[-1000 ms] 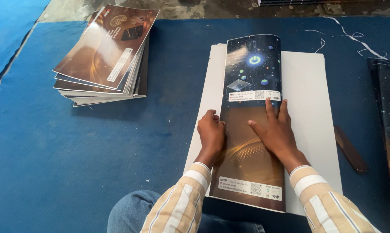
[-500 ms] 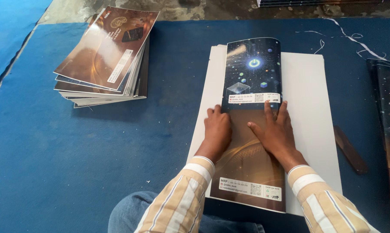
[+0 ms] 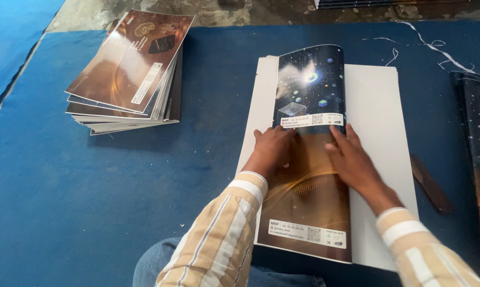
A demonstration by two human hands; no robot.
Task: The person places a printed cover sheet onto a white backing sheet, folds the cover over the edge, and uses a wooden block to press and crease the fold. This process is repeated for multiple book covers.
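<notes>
Pressing flat with fingers spread, the left hand (image 3: 272,150) and the right hand (image 3: 354,162) lay side by side on the glossy printed cover sheet (image 3: 310,154), gripping nothing. That sheet ran under both palms from twelve o'clock to six o'clock, its dark starry end curling up beyond the fingertips. It rested on a white board (image 3: 375,111) on the blue mat (image 3: 91,202). A stack of covers (image 3: 128,74) sat at ten o'clock.

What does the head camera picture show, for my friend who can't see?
Both hands, left hand and right hand, press flat on a glossy printed cover lying on a white board. A stack of similar covers sits left on the blue mat.
</notes>
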